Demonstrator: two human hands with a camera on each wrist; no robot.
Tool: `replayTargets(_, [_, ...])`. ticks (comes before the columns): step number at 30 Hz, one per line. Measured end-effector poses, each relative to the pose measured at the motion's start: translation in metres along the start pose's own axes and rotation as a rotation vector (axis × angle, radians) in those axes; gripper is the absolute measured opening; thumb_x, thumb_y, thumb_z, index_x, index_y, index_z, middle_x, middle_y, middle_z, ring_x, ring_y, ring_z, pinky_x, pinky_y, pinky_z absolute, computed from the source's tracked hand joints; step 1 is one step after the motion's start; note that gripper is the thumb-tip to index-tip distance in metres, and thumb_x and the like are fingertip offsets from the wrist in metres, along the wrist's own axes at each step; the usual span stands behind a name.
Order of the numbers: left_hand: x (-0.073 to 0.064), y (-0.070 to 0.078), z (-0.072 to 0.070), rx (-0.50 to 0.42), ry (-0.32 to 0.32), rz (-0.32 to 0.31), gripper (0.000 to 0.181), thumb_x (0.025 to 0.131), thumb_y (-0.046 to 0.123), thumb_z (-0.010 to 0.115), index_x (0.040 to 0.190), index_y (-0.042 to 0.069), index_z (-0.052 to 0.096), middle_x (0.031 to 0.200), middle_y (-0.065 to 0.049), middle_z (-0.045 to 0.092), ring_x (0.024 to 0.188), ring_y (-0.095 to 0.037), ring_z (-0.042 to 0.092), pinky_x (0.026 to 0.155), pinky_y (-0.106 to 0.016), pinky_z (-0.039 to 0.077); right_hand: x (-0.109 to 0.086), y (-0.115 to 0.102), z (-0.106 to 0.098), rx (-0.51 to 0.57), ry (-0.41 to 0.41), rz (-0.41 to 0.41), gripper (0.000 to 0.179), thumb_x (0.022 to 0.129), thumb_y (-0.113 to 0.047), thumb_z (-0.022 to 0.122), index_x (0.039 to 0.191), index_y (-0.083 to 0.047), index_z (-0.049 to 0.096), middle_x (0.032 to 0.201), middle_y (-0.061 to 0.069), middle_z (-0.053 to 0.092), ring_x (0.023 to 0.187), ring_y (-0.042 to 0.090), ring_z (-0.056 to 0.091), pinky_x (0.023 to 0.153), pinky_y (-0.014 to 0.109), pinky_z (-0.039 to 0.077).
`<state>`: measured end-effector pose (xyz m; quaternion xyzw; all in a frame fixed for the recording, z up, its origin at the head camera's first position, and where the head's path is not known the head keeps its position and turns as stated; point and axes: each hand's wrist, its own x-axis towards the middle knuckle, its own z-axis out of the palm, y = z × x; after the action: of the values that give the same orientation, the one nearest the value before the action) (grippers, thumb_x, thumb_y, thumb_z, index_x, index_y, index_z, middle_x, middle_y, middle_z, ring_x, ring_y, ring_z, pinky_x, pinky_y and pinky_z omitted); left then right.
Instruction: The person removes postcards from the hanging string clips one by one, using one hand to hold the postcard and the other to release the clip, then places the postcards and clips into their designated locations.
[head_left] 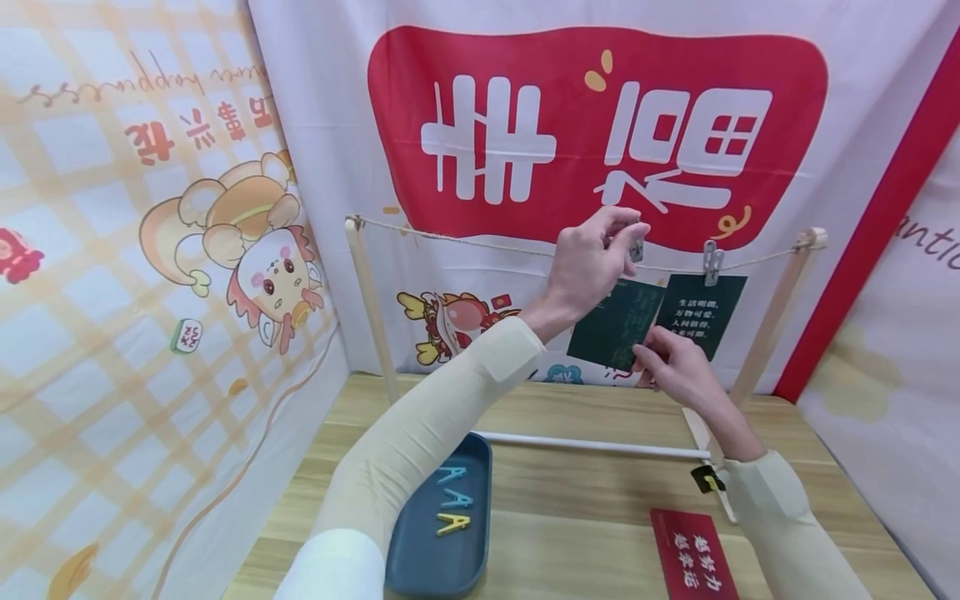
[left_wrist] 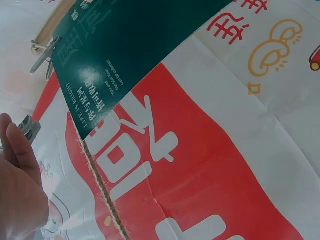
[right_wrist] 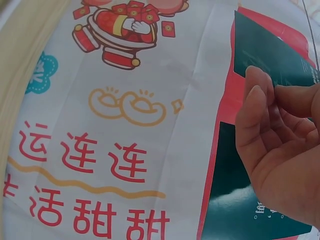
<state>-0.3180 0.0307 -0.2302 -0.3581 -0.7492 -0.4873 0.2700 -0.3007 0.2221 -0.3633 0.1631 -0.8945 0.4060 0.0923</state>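
Observation:
My left hand (head_left: pixel 588 260) pinches a grey clothespin (head_left: pixel 637 247) just above the rope (head_left: pixel 465 242). Below it, my right hand (head_left: pixel 678 368) holds a dark green card (head_left: pixel 611 323) by its lower right corner, between thumb and fingers. In the left wrist view the clothespin (left_wrist: pixel 31 128) is apart from the card (left_wrist: pixel 125 55), whose upper edge lies by the rope. A second green card (head_left: pixel 720 304) with white writing hangs to the right, from another grey clothespin (head_left: pixel 711 263). The right hand covers part of this hanging card.
The rope runs between two wooden posts (head_left: pixel 372 308), joined low down by a white rod (head_left: pixel 592 445). A blue tray (head_left: pixel 438 567) with several small coloured clothespins stands at the front left. A red card (head_left: pixel 693 554) lies at the right, near a small black tag (head_left: pixel 705 479).

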Motion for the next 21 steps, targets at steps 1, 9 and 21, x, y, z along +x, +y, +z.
replayTargets(1, [0.0,0.0,0.0,-0.014,0.002,-0.007,0.031,0.096,0.024,0.062,0.124,0.011,0.06,0.104,-0.004,0.072,0.074,0.0,0.068,0.073,-0.011,0.054,-0.001,0.0,0.0,-0.003,-0.003,-0.001,0.023,0.101,-0.031,0.054,0.102,-0.008,0.057,0.086,0.012,0.068,0.071,0.03,0.066,0.062,0.028,0.057])
replayTargets(9, [-0.006,-0.007,-0.009,-0.113,0.025,0.073,0.038,0.092,0.021,0.069,0.127,0.009,0.059,0.107,-0.005,0.073,0.09,-0.001,0.07,0.083,-0.014,0.054,-0.012,0.002,0.002,-0.011,-0.073,-0.008,0.024,0.1,-0.033,0.055,0.099,-0.009,0.057,0.085,0.011,0.069,0.069,0.021,0.065,0.062,0.03,0.057])
replayTargets(21, [-0.026,-0.02,-0.04,-0.135,-0.052,0.206,0.043,0.09,0.015,0.07,0.13,0.003,0.058,0.114,-0.012,0.072,0.097,-0.008,0.072,0.086,-0.021,0.056,-0.033,0.019,-0.002,0.038,-0.158,-0.087,0.016,0.1,-0.02,0.057,0.092,-0.006,0.058,0.076,0.004,0.067,0.062,0.015,0.063,0.054,0.031,0.055])
